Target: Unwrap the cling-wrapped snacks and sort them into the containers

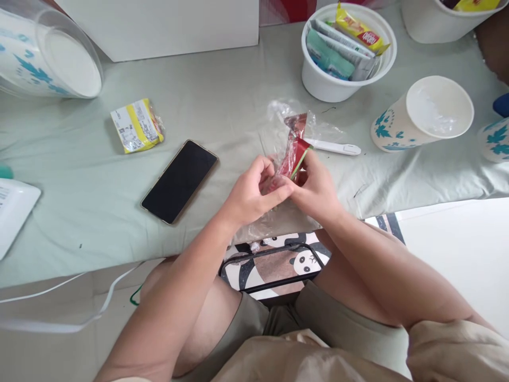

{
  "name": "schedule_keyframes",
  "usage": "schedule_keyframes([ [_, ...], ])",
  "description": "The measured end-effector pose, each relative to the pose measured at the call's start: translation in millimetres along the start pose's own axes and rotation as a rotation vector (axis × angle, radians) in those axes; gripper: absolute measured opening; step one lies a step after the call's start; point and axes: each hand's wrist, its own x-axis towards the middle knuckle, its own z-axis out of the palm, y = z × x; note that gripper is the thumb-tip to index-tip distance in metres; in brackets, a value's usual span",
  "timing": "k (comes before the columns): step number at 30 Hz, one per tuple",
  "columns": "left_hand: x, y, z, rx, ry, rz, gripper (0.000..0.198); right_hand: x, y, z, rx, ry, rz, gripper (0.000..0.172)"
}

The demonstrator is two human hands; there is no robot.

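My left hand (252, 193) and my right hand (314, 188) meet at the middle of the table edge, both closed on a red snack packet (295, 148) inside a clear plastic bag (278, 114). A green rubber band loops around the red packet near my right fingers. The bag's lower part hangs crumpled under my hands.
A black phone (180, 181) lies left of my hands, with a yellow packet (137, 126) beyond it. A white pen-like stick (334, 147), a white bowl of packets (314, 79), a paper cup on its side (397, 130) and a large tipped cup (51, 53) lie around.
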Motion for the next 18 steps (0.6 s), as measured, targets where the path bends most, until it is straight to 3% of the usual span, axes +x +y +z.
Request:
schedule_keyframes([
  [2, 0, 3, -5.8, 0.018, -0.023, -0.05, 0.03, 0, -1, -2, 0.044, 0.035, -0.008, 0.024],
  [4, 1, 6, -11.6, -0.051, 0.029, -0.118, 0.025, 0, 0, -2, 0.146, 0.054, -0.004, 0.021],
  [10, 9, 16, -21.2, -0.588, 0.427, -0.228, 0.016, 8, 11, 2, 0.571, 0.069, 0.072, 0.023],
  [14, 14, 19, -26.1, -0.714, 0.595, -0.267, 0.016, 12, 12, -3, 0.687, 0.164, -0.045, 0.025],
  [18, 15, 16, -28.5, -0.739, 0.609, -0.346, 0.016, 17, 8, -22, 0.612, 0.37, -0.174, 0.031],
])
